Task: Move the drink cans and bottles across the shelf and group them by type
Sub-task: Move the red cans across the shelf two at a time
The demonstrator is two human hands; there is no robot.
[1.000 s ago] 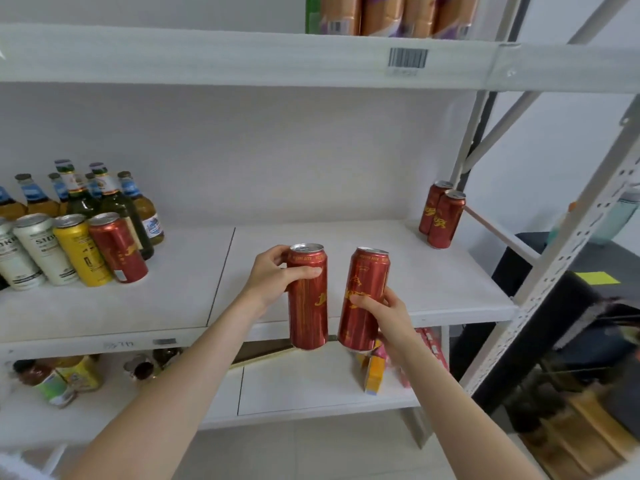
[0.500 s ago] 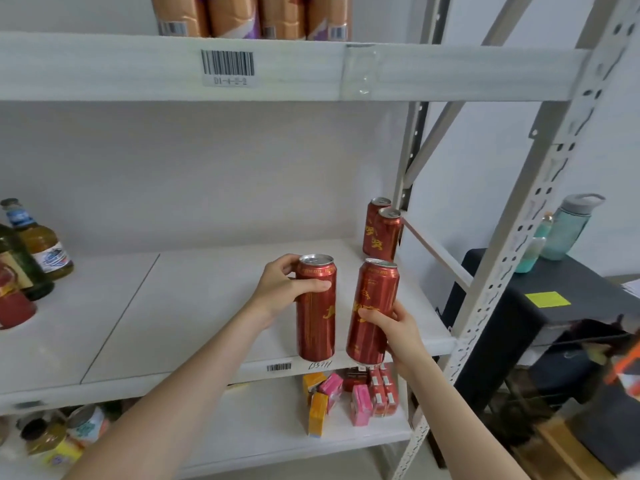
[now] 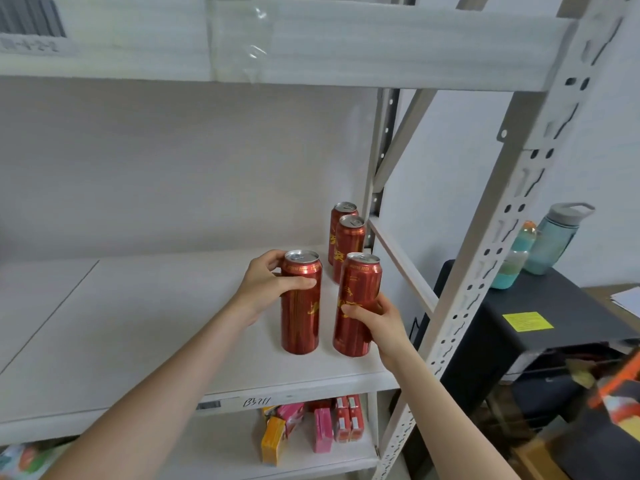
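Red cans point(image 3: 300, 317) in both hands point(image 3: 265, 287)

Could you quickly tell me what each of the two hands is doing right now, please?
Left hand: closed round the left red can, near its top.
Right hand: closed round the right red can, about mid-height.

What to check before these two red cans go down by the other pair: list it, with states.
1. Grip of left hand round left can, upper part: ok.
2. Grip of right hand round right can, middle: ok.
3. Both held cans near upright: ok.
4. Bare shelf in front of the stored cans: ok.
5. Held cans match stored cans, red with gold print: ok.
6. Held cans' bases touching shelf: cannot tell.
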